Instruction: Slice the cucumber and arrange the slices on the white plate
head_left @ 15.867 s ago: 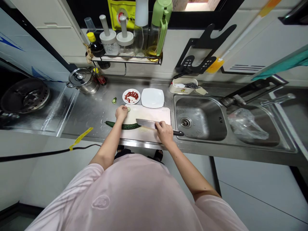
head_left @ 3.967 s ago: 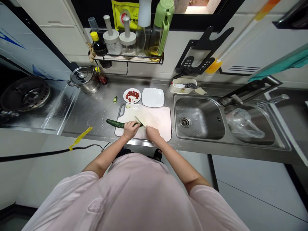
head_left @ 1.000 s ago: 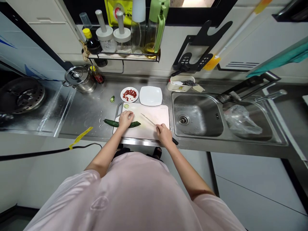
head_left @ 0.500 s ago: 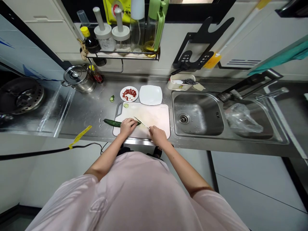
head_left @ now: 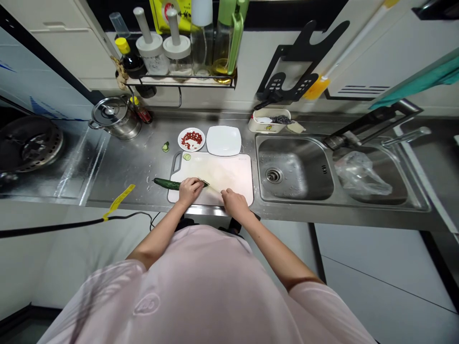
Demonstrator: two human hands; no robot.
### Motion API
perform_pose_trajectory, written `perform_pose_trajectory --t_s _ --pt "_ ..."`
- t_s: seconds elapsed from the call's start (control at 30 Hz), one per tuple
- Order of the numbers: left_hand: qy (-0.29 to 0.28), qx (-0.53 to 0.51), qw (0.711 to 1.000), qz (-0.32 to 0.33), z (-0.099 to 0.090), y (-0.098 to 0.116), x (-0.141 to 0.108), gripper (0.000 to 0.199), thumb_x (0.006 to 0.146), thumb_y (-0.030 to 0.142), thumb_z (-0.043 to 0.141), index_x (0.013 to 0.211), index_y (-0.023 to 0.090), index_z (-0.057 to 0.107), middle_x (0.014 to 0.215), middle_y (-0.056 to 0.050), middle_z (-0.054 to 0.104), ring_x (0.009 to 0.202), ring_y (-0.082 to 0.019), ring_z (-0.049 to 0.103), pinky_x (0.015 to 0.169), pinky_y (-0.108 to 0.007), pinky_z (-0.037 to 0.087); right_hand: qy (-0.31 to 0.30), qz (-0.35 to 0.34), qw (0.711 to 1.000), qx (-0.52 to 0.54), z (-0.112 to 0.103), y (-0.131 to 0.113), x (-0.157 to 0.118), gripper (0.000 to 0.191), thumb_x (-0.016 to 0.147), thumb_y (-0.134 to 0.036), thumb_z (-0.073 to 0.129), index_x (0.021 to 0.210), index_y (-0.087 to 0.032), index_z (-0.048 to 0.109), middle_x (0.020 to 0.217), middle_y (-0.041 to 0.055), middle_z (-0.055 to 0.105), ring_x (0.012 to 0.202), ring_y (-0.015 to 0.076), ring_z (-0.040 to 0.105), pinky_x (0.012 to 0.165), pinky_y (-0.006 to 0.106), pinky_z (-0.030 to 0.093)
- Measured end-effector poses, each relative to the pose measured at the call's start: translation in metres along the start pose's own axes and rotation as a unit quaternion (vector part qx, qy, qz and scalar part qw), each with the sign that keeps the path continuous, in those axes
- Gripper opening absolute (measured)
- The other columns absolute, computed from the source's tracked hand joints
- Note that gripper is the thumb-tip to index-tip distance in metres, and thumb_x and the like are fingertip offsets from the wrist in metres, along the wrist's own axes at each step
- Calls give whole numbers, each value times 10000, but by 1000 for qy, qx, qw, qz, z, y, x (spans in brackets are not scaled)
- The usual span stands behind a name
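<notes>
Left hand: [head_left: 190, 190] curled over the cucumber, fingers closed narrowly on top of it, holding it down.
Right hand: [head_left: 234, 201] closed narrowly around the knife; the handle is hidden inside the grip.
Cucumber: [head_left: 168, 184] dark green, lying flat along the near edge of the cutting board, its far end sticking out past the board's left side over the counter; its cut end is just beside the blade.
Knife: [head_left: 212, 187] blade seen almost edge-on, tilted, its tip at the cucumber's cut end, right beside the left hand.
Cutting board: [head_left: 229, 174] pale, with a handle cutout at the left, resting on the steel counter.
Slices: one cucumber slice [head_left: 187, 156] lies near the board's far left corner; another cucumber slice [head_left: 165, 147] lies on the counter, off the board.
Beyond the board: round plate [head_left: 191, 130] of chopped red pieces, and white square plate [head_left: 224, 141] just beside it.
Counter: [head_left: 122, 162] steel, wet in spots, with a lidded steel pot [head_left: 116, 117] at the back left.
Right of the board: steel sink [head_left: 292, 167], with a plastic bag [head_left: 362, 174] in the far basin.
</notes>
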State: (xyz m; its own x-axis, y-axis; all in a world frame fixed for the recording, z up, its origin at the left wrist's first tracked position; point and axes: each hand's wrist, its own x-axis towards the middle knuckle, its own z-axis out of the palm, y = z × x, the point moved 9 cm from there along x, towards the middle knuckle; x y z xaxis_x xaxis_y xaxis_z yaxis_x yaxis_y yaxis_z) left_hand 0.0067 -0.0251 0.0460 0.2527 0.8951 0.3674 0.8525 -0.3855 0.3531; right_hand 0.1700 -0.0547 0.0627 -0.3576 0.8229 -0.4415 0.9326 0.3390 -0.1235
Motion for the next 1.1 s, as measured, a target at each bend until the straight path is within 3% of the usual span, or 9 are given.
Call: perform_pose_trajectory --t_s 0.13,0.43,1.1 --pt "12 15 1000 6 1 1 -3 199 884 348 537 907 269 718 933 -46 668 875 -171 560 760 -315 389 -14 -2 1000 -14 3 -5 -4 243 901 -98 369 1086 -178 503 1023 88 556 839 190 641 660 272 421" --pt "31 39 999 14 2 3 -8 175 869 343 555 897 280 716 959 -52 673 893 -187 563 762 -328 375 -22 13 1000 -19 7 -12 -7 228 935 -121 336 1100 -173 484 1037 100 552 858 193 646 691 270 442" --pt "8 31 999 -4 10 -4 -11 206 881 362 524 899 280 712 1002 -67 674 926 -199 567 768 -348 380 -28 15 999 -28 0 -12 -11 222 949 -191 361 1145 -177 465 1078 118 533 883 205 641 694 284 447"
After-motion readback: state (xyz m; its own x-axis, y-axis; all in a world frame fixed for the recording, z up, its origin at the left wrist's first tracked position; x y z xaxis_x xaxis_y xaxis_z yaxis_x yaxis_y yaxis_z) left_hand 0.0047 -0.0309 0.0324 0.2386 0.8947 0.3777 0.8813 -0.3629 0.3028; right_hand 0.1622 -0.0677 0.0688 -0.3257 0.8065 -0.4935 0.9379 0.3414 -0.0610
